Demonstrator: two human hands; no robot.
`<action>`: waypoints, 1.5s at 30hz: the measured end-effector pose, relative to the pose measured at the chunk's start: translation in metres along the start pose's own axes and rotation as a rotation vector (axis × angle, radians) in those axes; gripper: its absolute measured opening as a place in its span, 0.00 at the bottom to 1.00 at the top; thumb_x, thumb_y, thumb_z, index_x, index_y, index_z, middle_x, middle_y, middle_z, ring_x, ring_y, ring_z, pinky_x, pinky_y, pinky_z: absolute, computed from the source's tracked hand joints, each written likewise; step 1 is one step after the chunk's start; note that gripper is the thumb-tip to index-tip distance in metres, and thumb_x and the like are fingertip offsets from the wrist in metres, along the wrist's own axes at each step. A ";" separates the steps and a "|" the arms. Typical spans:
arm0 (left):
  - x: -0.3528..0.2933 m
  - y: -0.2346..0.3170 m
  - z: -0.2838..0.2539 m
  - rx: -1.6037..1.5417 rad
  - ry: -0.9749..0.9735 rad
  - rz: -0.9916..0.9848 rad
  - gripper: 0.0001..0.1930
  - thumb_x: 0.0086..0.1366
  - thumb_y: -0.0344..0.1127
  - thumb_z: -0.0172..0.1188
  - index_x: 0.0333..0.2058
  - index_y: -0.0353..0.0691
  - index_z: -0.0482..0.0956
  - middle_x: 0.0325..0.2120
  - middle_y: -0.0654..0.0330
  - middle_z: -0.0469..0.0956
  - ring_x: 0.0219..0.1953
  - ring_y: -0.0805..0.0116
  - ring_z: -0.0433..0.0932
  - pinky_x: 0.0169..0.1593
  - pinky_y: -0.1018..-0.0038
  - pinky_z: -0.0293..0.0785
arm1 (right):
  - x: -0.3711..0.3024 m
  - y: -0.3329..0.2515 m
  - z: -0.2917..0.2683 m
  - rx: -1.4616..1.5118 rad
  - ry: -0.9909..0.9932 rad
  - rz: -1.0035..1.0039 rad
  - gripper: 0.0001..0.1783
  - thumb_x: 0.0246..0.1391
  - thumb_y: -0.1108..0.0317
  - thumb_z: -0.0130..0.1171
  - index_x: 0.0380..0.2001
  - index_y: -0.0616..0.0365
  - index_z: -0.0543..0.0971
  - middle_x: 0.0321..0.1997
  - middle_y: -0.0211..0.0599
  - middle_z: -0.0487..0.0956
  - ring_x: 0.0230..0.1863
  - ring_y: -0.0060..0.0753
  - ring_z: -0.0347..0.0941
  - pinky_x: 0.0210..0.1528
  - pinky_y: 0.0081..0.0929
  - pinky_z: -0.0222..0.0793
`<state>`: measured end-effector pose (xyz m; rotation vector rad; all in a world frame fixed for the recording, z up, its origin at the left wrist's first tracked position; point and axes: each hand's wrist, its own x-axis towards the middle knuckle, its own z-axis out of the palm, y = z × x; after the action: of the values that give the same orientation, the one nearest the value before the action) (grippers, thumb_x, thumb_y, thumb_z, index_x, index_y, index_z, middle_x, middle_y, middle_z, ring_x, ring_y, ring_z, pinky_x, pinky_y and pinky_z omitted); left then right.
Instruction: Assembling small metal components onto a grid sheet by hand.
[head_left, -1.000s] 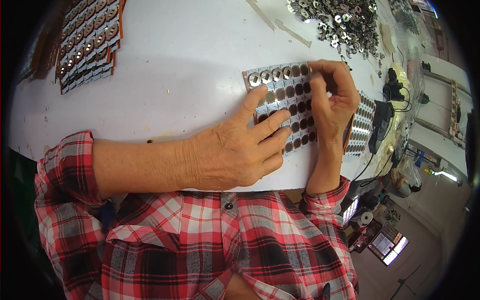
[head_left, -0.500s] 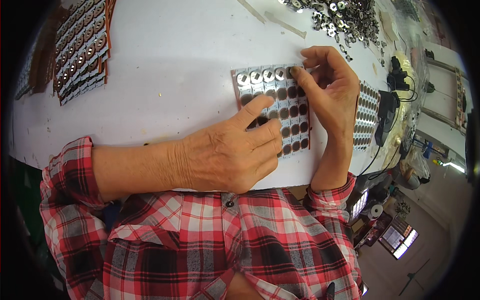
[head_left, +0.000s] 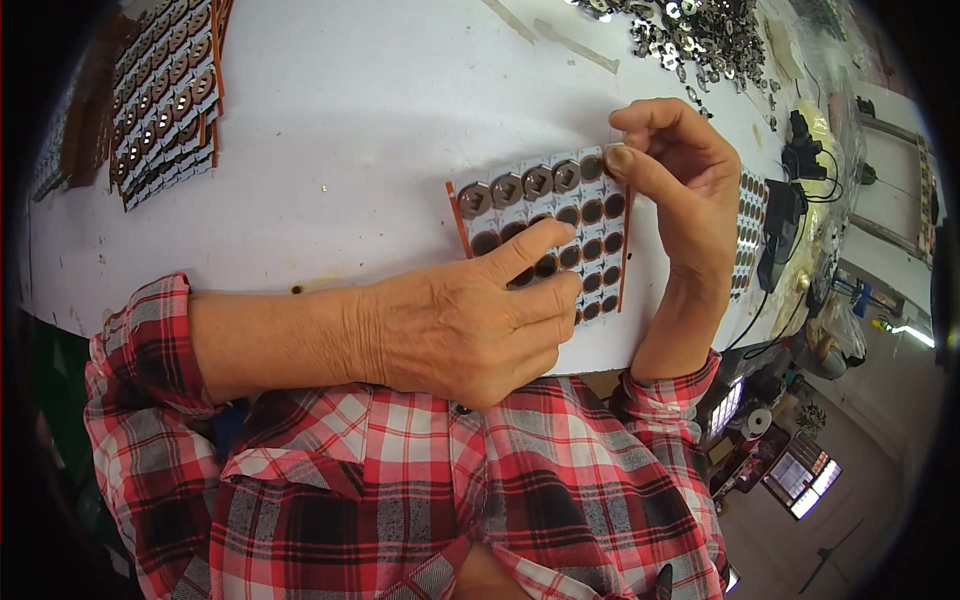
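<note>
A circuit board panel (head_left: 603, 245) with rows of dark round pads and orange-brown edge strips is under my hands, its far side to the upper left and slightly tilted. Round metal clips (head_left: 538, 180) sit along most of its far row; the pad at that row's right end is bare. My left hand (head_left: 470, 315) lies across the panel's near left part, fingertips on its face, gripping it; the thumb is hidden. At the far right corner, the thumb of my right hand (head_left: 680, 180) touches the panel. The curled forefinger stays apart from it, with nothing clear between them.
Stacked panels (head_left: 165, 100) stand at the far left of the white table (head_left: 330, 130). A heap of loose metal clips (head_left: 700, 40) spreads at the far right. Behind my right wrist lies another panel (head_left: 748, 225), beside black adapters and cables (head_left: 785, 225).
The panel has turned and tilted slightly, so its far-row clips look darker. Both hands have shifted a little to the right. My right thumb has slid off the end pad toward the corner.
</note>
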<state>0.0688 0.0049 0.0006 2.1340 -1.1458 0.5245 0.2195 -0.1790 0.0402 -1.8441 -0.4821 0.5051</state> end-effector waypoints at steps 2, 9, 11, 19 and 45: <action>-0.002 -0.002 -0.002 -0.015 -0.034 -0.002 0.06 0.53 0.31 0.64 0.27 0.33 0.82 0.37 0.53 0.83 0.50 0.59 0.82 0.65 0.38 0.73 | 0.001 0.003 0.002 -0.093 0.026 0.037 0.14 0.54 0.80 0.71 0.45 0.66 0.84 0.34 0.25 0.83 0.37 0.16 0.78 0.45 0.15 0.74; -0.003 -0.002 0.003 -0.045 -0.035 -0.014 0.05 0.57 0.32 0.64 0.27 0.36 0.81 0.39 0.54 0.82 0.51 0.58 0.81 0.64 0.38 0.72 | -0.002 0.003 0.017 -0.225 0.045 -0.070 0.13 0.55 0.73 0.74 0.43 0.64 0.85 0.34 0.27 0.84 0.35 0.16 0.77 0.41 0.17 0.72; -0.003 -0.002 0.003 -0.050 -0.043 -0.018 0.05 0.58 0.32 0.64 0.27 0.36 0.80 0.38 0.54 0.82 0.51 0.58 0.81 0.63 0.38 0.72 | -0.002 0.006 0.025 -0.420 0.112 -0.133 0.13 0.55 0.69 0.75 0.40 0.63 0.84 0.31 0.27 0.82 0.33 0.15 0.74 0.36 0.17 0.68; -0.003 -0.004 0.006 -0.060 -0.025 -0.029 0.06 0.58 0.32 0.64 0.27 0.36 0.80 0.37 0.54 0.81 0.50 0.57 0.81 0.62 0.39 0.73 | -0.002 0.001 0.035 -0.516 0.155 -0.120 0.15 0.48 0.66 0.77 0.34 0.61 0.81 0.28 0.27 0.77 0.30 0.18 0.71 0.34 0.20 0.68; 0.004 -0.003 -0.021 0.060 -0.240 -0.400 0.51 0.44 0.61 0.76 0.59 0.25 0.76 0.65 0.26 0.66 0.73 0.26 0.56 0.72 0.27 0.45 | 0.026 0.040 -0.036 -0.735 0.510 -0.266 0.10 0.62 0.75 0.62 0.44 0.57 0.87 0.46 0.33 0.85 0.45 0.25 0.80 0.44 0.23 0.75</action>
<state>0.0729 0.0184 0.0168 2.4452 -0.7944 0.1243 0.2648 -0.2048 0.0099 -2.4444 -0.5905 -0.3831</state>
